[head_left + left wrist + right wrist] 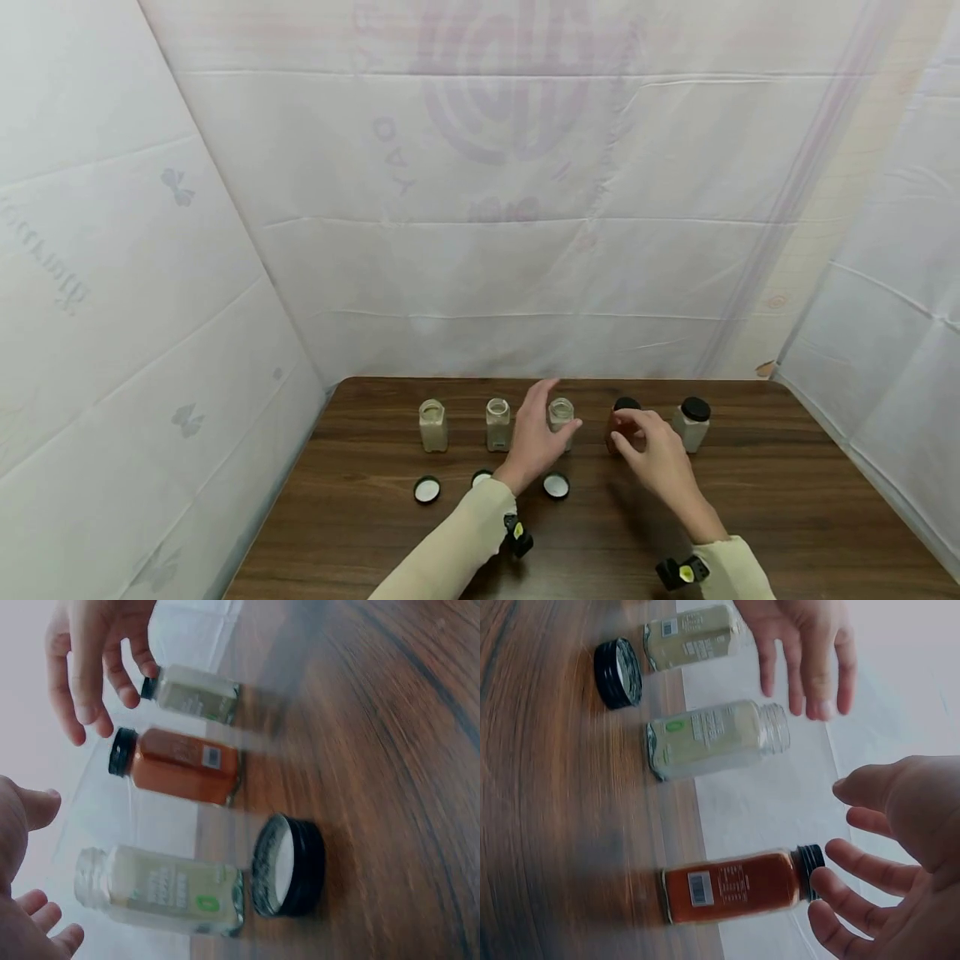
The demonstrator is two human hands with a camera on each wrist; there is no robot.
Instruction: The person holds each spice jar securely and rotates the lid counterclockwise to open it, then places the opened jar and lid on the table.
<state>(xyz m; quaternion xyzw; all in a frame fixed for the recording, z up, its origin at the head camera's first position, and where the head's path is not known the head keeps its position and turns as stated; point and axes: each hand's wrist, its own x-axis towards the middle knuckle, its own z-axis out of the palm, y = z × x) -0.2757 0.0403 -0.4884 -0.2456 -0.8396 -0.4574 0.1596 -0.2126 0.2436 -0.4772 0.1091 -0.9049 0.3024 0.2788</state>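
A spice jar of reddish-brown powder (611, 433) stands upright with its black lid (811, 871) on. Around that lid my right hand (663, 458) spreads its bent fingers, fingertips right at the lid in the right wrist view, not closed on it. To the left, my left hand (536, 437) hovers beside an uncapped glass jar of pale powder (172, 889), thumb and fingers apart with nothing between them. This jar's threaded neck is bare, and a black screw lid (556, 486) lies in front of it, white inside up.
Two more uncapped jars, one at the far left (432, 429) and one beside it (498, 427), stand in the same row. Their lids lie in front, one (427, 490) in full view, another partly behind my left wrist. A black-capped pale jar (692, 427) ends the row on the right.
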